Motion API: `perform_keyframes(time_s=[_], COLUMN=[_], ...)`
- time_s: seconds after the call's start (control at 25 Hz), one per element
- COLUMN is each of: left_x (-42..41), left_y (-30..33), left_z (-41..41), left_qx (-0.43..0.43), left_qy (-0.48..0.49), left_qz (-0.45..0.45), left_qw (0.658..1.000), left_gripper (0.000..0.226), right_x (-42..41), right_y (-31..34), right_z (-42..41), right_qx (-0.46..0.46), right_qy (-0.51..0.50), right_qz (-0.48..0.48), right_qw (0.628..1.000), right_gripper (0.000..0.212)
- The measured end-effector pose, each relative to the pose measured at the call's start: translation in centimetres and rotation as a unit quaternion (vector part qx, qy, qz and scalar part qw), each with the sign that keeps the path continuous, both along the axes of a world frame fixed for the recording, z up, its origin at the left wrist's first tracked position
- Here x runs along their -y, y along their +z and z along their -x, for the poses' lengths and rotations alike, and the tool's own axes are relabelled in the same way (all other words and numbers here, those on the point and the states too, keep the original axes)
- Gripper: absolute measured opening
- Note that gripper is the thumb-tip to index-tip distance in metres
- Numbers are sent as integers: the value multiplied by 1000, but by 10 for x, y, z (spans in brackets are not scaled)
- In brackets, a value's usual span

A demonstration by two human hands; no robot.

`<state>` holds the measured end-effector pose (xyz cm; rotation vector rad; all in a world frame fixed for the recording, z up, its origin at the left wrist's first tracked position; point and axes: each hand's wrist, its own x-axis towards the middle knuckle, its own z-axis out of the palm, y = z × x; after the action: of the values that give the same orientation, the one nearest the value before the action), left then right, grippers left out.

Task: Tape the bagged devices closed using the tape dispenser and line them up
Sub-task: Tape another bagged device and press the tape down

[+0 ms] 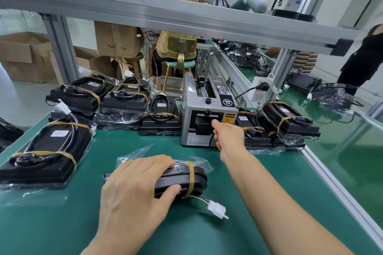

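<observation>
Black device (182,180) in a clear plastic bag (199,163) lies near the front middle of the green table (62,223), one brown tape band (190,178) around it, wires with a white plug (217,211) sticking out at its right end. Left hand (132,192) grips the device from above, fingers over the top, thumb curled against the near side. Right hand (228,134) reaches forward to the slot of the grey tape dispenser (207,118) behind; fingers curled at the outlet, can't tell if they pinch tape. Taped bagged devices sit around: one big one at left (45,155), two stacked further back (99,97), one upright pair just left of the dispenser (159,122), more to its right (288,122). Cardboard boxes (24,54) on the floor behind.
</observation>
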<state>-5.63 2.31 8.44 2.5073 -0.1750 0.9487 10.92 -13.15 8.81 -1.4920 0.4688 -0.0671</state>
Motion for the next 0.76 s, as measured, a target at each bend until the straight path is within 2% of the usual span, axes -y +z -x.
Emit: perform_keyframes(time_s=[0.32, 0.44, 0.6, 0.76], left_x=[1, 3, 3, 5], left_y=[-2, -1, 0, 1], left_z=[-2, -2, -4, -2], left_qx=[4, 5, 5, -1], left_qy=[5, 12, 19, 25], left_qz=[13, 12, 10, 14], left_qw=[1000, 1000, 1000, 1000], left_gripper=[37, 33, 30, 30], right_x=[-10, -11, -5, -10], right_y=[2, 13, 13, -6], right_z=[-10, 16, 80, 124], right_qx=[-16, 1, 110, 188], right_qy=[-35, 32, 156, 155], right_qz=[6, -23, 30, 75], right_qw=[999, 999, 981, 967], right_gripper=[20, 15, 25, 17])
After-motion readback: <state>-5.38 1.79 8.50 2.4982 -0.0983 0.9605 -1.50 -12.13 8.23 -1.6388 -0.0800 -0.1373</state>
